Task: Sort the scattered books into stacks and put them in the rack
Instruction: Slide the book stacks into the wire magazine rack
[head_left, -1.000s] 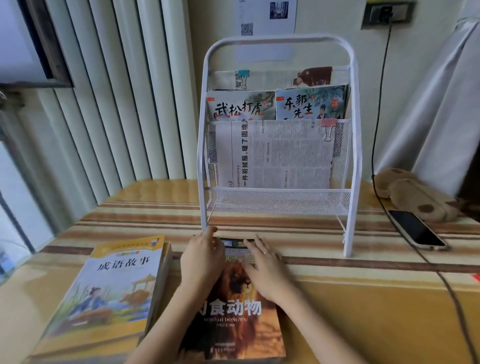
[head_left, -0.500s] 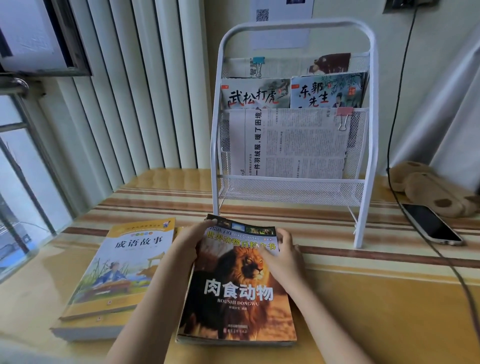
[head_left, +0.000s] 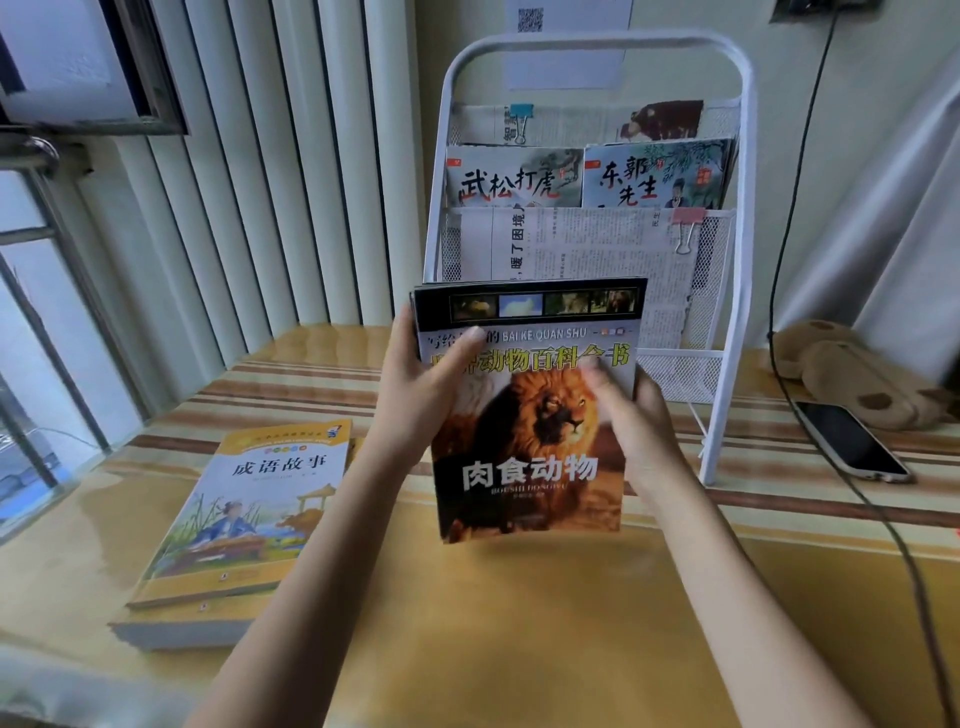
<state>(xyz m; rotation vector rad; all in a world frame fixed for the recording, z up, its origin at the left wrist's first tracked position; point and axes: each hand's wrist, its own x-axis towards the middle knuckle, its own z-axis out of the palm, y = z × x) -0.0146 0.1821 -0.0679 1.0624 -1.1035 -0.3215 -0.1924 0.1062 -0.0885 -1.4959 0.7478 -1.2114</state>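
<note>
Hands, left (head_left: 415, 384) and right (head_left: 636, 421), grip lion book (head_left: 530, 447) edges before rack (head_left: 737, 291).

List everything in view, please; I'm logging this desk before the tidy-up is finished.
Lion book: 1, black and orange cover, held up in front of the rack.
Yellow book: 1, top of a stack, table left.
Rack: 1, white wire, table back.
Picture books: 2, grey-green, rack's middle tier.
Newspapers: 2 bundles, clipped, rack's upper and lower tiers.
Phone: 1, dark screen, table right.
Plush toy: 1, tan, behind the phone.
Cable: 1, black, from wall past the phone.
Table: 1, yellow, striped.
Left hand: grips the lion book's left edge.
Right hand: grips its right edge.
</note>
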